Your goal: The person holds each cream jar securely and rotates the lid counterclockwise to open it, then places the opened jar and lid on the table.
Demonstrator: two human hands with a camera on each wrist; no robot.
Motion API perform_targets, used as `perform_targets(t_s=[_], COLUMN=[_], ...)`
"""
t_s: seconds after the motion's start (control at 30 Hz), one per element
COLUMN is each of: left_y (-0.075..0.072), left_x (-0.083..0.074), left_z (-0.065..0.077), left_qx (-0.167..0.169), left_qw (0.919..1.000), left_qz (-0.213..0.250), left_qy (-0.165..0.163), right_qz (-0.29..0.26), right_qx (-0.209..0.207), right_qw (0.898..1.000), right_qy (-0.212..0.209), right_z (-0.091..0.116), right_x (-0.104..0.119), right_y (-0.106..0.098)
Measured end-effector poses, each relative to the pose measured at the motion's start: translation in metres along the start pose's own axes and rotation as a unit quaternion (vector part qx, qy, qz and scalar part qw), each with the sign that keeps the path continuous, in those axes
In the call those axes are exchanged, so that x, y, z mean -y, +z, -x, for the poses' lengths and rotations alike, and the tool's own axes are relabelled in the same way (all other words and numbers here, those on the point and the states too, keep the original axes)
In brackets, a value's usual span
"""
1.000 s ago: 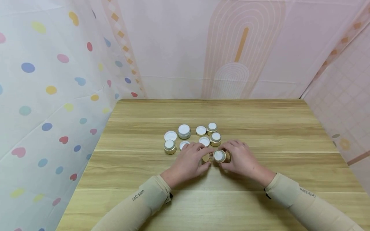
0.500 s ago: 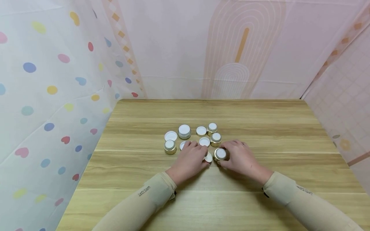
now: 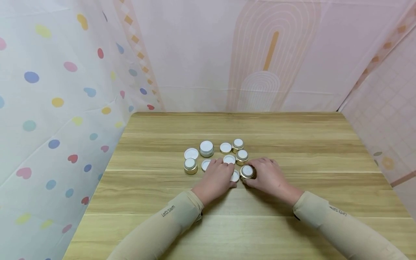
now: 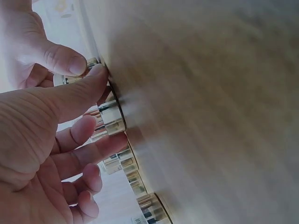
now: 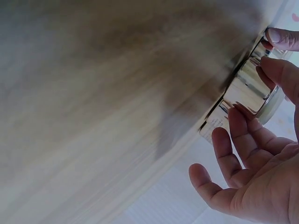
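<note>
Side by side over the wooden table, my two hands each hold a small thing. My left hand pinches a lid by its edge, white inner face up, low at the tabletop. Its far side is hidden by my fingers. With thumb and fingers around its side, my right hand grips a gold cosmetic jar with a white top, standing upright just right of the lid. In the right wrist view the jar's shiny gold wall shows between thumb and fingers, its base at the table.
Behind my hands stand more jars, among them a wide one, a left one and a right one. Upturned lids lie between them, such as a large lid and a small lid. Patterned cloth hangs behind the table.
My left hand has turned the lid from gold side showing to white inside up and lowered it. The jar in my right hand has gone from tilted to upright, slightly farther back.
</note>
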State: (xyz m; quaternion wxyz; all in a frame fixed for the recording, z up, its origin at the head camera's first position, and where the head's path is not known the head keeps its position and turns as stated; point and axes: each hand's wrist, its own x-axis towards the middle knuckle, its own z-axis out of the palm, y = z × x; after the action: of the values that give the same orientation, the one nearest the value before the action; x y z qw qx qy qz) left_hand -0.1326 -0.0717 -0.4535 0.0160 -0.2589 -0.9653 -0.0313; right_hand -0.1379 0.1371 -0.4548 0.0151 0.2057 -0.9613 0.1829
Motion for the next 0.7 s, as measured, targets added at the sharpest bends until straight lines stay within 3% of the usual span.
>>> perform_targets(t_s=[0.27,0.4,0.57,0.7], left_y=[-0.002,-0.008,-0.020,-0.028], left_x=[0.000,-0.001,0.007,0.029], left_z=[-0.001,0.005,0.030,0.062], left_qx=[0.007,0.001,0.006,0.027], left_qw=[0.9998,0.9998,0.9985,0.9917], left_qz=[0.005,0.015,0.045,0.102], left_qy=[-0.015,-0.011,0.031,0.074], right_qz=[0.009,0.000,-0.011,0.012], right_qx=[0.005,0.007,0.018,0.043], right_qw=[1.000,1.000,1.000,0.999], right_qy=[0.001,0.002,0.003,0.015], right_z=[-0.004,-0.002,0.007,0.018], right_x=[-0.001,-0.003,-0.012,-0.033], right_y=[0.001,0.001,-0.006,-0.020])
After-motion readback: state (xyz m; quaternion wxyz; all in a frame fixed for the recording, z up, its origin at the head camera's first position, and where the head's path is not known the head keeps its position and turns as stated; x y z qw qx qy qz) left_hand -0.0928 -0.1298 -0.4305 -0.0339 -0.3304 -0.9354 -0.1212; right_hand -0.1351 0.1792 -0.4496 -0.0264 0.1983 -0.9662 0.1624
